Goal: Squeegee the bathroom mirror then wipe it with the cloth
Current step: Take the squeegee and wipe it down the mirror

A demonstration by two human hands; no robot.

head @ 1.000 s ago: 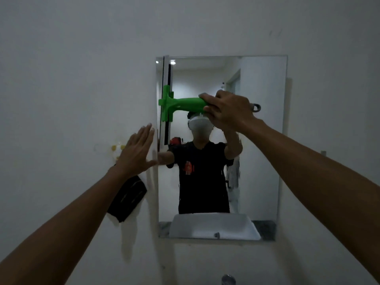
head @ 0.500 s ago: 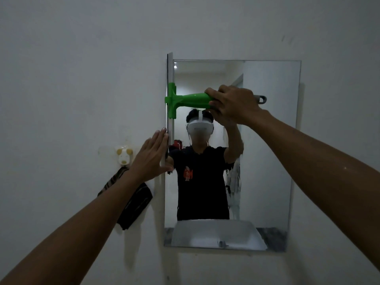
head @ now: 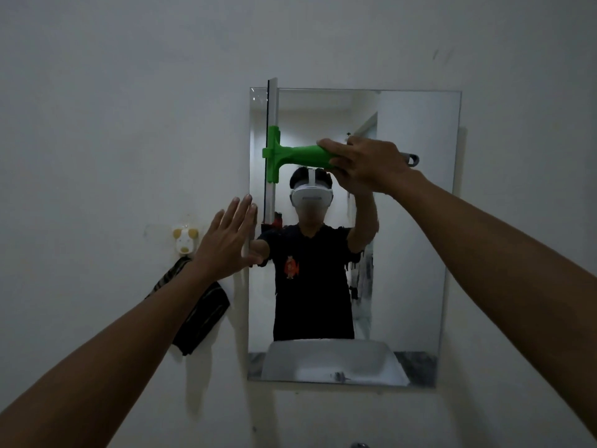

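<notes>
A rectangular frameless mirror (head: 416, 240) hangs on the white wall. A green-handled squeegee (head: 295, 154) lies against its upper left part, blade upright near the left edge and reaching just above the mirror's top. My right hand (head: 365, 163) grips the handle's rear end. My left hand (head: 226, 237) is flat with fingers spread, pressed on the wall at the mirror's left edge. A dark striped cloth (head: 202, 318) hangs from a hook left of the mirror, partly hidden by my left forearm.
A small white and yellow animal-shaped hook (head: 184, 241) is stuck on the wall above the cloth. The mirror reflects a person in a black shirt with a headset and a white basin. A metal tap top (head: 358, 445) peeks in at the bottom edge.
The squeegee blade has shifted slightly right from the mirror's left edge, and the view has drifted so the mirror sits lower. My left hand stays at the mirror's left edge.
</notes>
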